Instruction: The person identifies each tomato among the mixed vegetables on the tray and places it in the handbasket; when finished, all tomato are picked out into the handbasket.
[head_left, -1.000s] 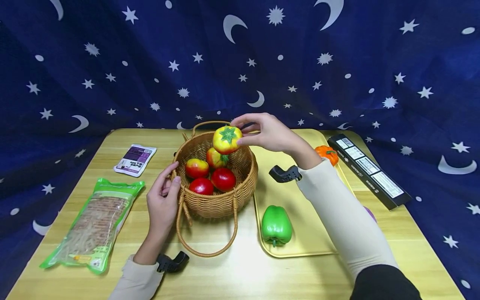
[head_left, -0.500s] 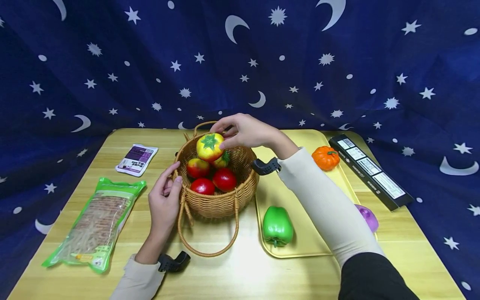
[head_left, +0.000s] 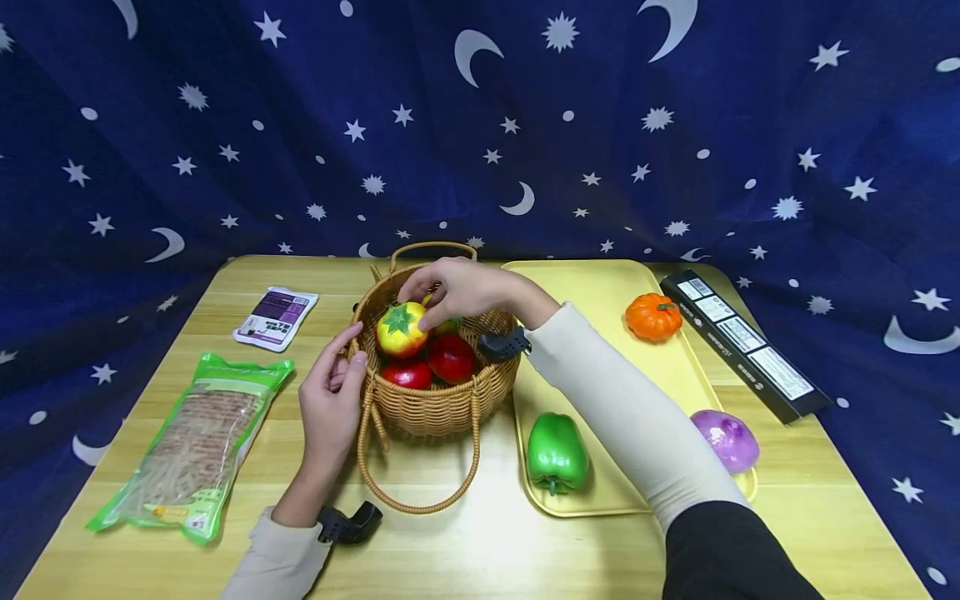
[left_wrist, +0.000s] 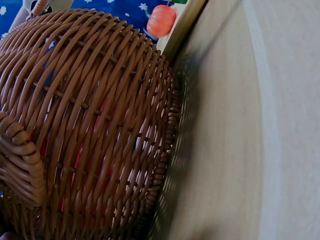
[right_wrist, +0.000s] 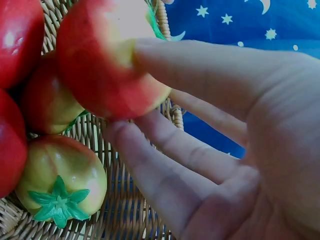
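My right hand (head_left: 468, 287) reaches into the wicker basket (head_left: 431, 412), pinching a yellow-and-red toy tomato (head_left: 399, 331) with a green star-shaped top. In the right wrist view, the thumb lies across the held tomato (right_wrist: 100, 65) and the fingers are behind and below it. Two glossy red fruits (head_left: 452, 358) lie in the basket, and another yellow toy tomato (right_wrist: 62, 180) shows beside them in the right wrist view. The left hand (head_left: 330, 412) rests at the basket's left rim, index finger and thumb against the wicker. Close wicker wall (left_wrist: 100, 115) fills much of the left wrist view.
A yellow tray (head_left: 600, 283) to the right carries a green bell pepper (head_left: 557, 454), an orange pumpkin (head_left: 653, 317) and, at its edge, a purple onion (head_left: 726, 442). Beyond it lies a long black box (head_left: 742, 346). On the left are a purple-white pouch (head_left: 276, 318) and a green-edged bag (head_left: 198, 450).
My right hand has moved left and down into the basket with the toy tomato, which now covers a red-yellow fruit there. The left hand stays at the rim. The purple onion has come into view.
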